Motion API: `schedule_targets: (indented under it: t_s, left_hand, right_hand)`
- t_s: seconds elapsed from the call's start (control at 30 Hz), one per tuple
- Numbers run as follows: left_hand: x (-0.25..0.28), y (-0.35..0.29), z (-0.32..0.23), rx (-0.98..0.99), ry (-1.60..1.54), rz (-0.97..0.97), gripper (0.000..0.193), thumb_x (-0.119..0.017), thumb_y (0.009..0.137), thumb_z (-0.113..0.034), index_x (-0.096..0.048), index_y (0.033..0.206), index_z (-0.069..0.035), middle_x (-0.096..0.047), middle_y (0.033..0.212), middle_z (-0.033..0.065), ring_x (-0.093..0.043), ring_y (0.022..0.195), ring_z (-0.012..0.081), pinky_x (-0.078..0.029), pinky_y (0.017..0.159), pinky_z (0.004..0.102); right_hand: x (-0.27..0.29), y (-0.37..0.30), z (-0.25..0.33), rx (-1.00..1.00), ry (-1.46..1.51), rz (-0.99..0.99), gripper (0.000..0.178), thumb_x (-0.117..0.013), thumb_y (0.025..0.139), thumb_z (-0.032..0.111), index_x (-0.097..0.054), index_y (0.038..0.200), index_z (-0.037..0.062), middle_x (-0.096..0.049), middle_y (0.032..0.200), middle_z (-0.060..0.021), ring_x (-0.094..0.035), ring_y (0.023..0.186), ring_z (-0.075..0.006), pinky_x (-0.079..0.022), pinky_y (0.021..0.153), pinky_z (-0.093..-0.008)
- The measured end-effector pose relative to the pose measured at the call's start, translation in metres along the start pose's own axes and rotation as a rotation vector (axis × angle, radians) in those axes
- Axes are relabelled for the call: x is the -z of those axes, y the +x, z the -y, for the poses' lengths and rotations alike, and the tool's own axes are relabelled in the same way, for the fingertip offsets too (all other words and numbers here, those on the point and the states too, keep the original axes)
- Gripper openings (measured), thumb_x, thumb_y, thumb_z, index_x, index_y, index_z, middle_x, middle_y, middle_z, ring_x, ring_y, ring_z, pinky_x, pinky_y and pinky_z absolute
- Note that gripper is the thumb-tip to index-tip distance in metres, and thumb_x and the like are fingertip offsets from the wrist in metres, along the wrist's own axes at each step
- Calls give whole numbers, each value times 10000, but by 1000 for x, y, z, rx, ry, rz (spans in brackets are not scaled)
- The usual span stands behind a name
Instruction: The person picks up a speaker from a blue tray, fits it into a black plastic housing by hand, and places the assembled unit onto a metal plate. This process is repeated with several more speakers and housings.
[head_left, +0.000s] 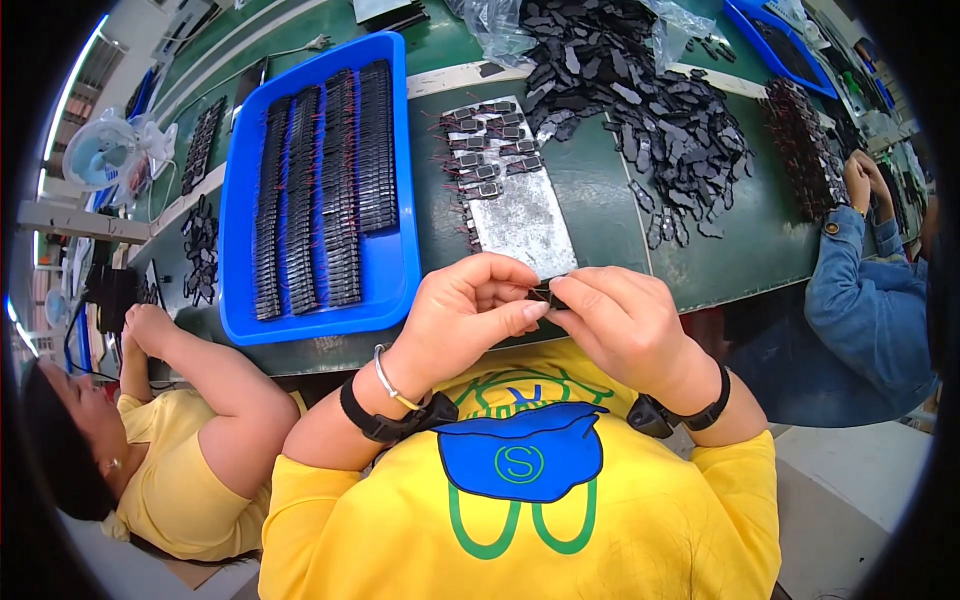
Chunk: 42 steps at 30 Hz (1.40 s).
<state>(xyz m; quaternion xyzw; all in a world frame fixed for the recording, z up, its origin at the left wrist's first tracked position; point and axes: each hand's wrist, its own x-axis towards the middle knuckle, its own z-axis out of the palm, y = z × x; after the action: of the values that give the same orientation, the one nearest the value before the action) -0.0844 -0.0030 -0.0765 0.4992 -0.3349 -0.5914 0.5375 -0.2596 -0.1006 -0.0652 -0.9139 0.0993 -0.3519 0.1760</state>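
Observation:
Close to my body, at the table's near edge, my left hand (pixel 463 308) and my right hand (pixel 622 318) meet. Both pinch a small black part (pixel 541 293) between thumbs and fingertips; most of it is hidden by the fingers. Just beyond them lies a flat grey metal plate (pixel 525 222). On its far half sit several small black speaker-like pieces (pixel 486 171) with light rims and thin red wires. To the left stands a blue tray (pixel 411 262) holding long rows of black parts (pixel 345 200) with red wires.
A large heap of flat black pieces (pixel 660 120) spreads over the green table (pixel 590 190) at far right, beside clear plastic bags (pixel 495 30). Co-workers sit on both sides: a bare arm (pixel 215 375) at left, a denim sleeve (pixel 855 290) at right. Another blue tray (pixel 775 45) stands far right.

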Motion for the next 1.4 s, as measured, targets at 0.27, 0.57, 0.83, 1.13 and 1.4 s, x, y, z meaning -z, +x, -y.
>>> schedule_targets:
  t_s: [0.27, 0.57, 0.83, 1.13, 1.4]
  left_hand:
    - [0, 0, 0, -474, 602, -36, 154, -698, 783, 17, -678, 933, -10, -653, 914, 89, -638, 821, 166, -523, 663, 258]
    - [1, -1, -4, -696, 812, 13, 186, -725, 733, 25, -696, 905, -38, -648, 934, 114, -645, 828, 215, -523, 687, 261]
    - [13, 3, 5, -600, 544, 119, 151, -693, 773, 38, -680, 917, -7, -663, 942, 119, -654, 820, 189, -531, 687, 254]
    - [7, -2, -1, 140, -95, 67, 188, -635, 888, -101, -640, 1035, 16, -671, 920, 69, -641, 752, 117, -535, 629, 229]
    - [-9, 4, -4, 83, 177, -46, 189, -659, 879, -151, -675, 983, 7, -671, 782, 35, -600, 624, 68, -480, 534, 186]
  right_hand:
    - [-2, -7, 1, -67, 29, 9, 333, -770, 640, 28, -637, 944, -8, -646, 805, -113, -649, 683, -268, -523, 574, -333]
    - [-3, -10, -2, -65, 118, -10, 306, -755, 665, 25, -667, 958, 13, -647, 795, -97, -646, 659, -245, -510, 541, -304]
    - [-1, -14, -4, 26, 127, -13, 281, -748, 675, 28, -680, 947, 22, -632, 776, -85, -634, 638, -221, -496, 518, -290]
    - [2, -16, -6, 46, 28, -54, 279, -740, 676, 19, -678, 948, 18, -622, 775, -88, -611, 609, -215, -475, 495, -288]
    - [1, -17, -5, 83, -86, -54, 275, -685, 677, 33, -676, 952, 22, -611, 788, -88, -605, 616, -213, -477, 500, -291]
